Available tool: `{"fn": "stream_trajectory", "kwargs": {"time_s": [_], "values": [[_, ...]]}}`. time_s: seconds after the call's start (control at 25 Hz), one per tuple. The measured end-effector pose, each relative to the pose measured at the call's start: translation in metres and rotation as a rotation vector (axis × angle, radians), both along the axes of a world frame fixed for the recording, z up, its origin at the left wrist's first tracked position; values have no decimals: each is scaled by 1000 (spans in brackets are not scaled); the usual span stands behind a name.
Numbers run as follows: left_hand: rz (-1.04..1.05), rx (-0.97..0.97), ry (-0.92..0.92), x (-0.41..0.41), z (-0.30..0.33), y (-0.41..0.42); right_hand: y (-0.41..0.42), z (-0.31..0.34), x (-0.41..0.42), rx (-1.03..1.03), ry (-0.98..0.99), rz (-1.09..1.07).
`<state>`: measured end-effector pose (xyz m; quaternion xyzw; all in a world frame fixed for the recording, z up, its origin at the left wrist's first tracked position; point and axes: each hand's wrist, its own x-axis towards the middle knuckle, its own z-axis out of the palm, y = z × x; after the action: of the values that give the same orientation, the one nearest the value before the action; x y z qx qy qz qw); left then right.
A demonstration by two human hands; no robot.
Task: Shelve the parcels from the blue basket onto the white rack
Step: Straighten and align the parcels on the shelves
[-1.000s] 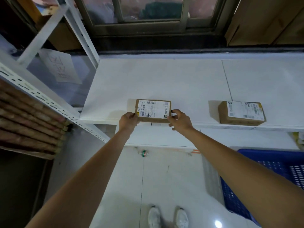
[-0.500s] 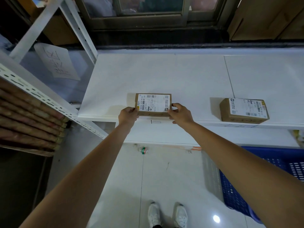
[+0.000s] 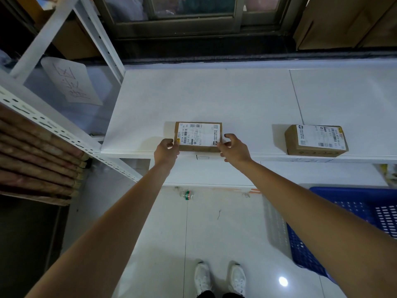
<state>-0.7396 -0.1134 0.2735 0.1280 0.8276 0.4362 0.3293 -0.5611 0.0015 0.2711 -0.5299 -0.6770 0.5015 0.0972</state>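
**A:** Where's the parcel sitting right now?

**B:** The brown parcel (image 3: 198,137) lies flat on the white rack (image 3: 214,97), label up, close to the near edge of the shelf. The left hand (image 3: 166,150) has its fingers curled against the near-left corner. The right hand (image 3: 234,148) is at the near-right corner, fingers half spread; the thumb and lower fingers seem to touch the box, but I can't tell how firm that hold is.

**A:** So what could go wrong?

**B:** Mainly the edge. The box's near side looks almost level with the shelf lip, so if both hands let go and brush it on the way back, it could tip off toward the floor (a smooth shelf won't hold it back much).

**A:** And a push farther in?

**B:** An uneven shove, one hand leading, would likely twist it askew. There's room, though: the second parcel (image 3: 316,139) sits well apart to the right.

**A:** The blue basket (image 3: 335,211)?

**B:** Low on the right, near the person's right forearm, which hides much of it, so I can't see what's left inside.
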Motion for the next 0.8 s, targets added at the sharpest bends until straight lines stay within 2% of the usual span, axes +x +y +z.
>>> {"fn": "stream_trajectory", "kwargs": {"time_s": [0.12,0.2,0.28,0.4,0.52,0.64,0.8], "values": [[-41,10,327,8,19,1,3,14,14,62,19,-51],[-89,108,533,23,37,8,10,30,35,158,10,-61],[-169,171,616,47,53,22,22,46,66,287,-20,-88],[-316,164,530,100,69,54,51,68,128,453,-87,-152],[-440,122,416,155,73,89,93,78,195,500,-188,-211],[-474,115,406,202,65,117,130,76,248,462,-234,-249],[-457,-1,356,258,48,147,160,67,301,318,-217,-167]]}}
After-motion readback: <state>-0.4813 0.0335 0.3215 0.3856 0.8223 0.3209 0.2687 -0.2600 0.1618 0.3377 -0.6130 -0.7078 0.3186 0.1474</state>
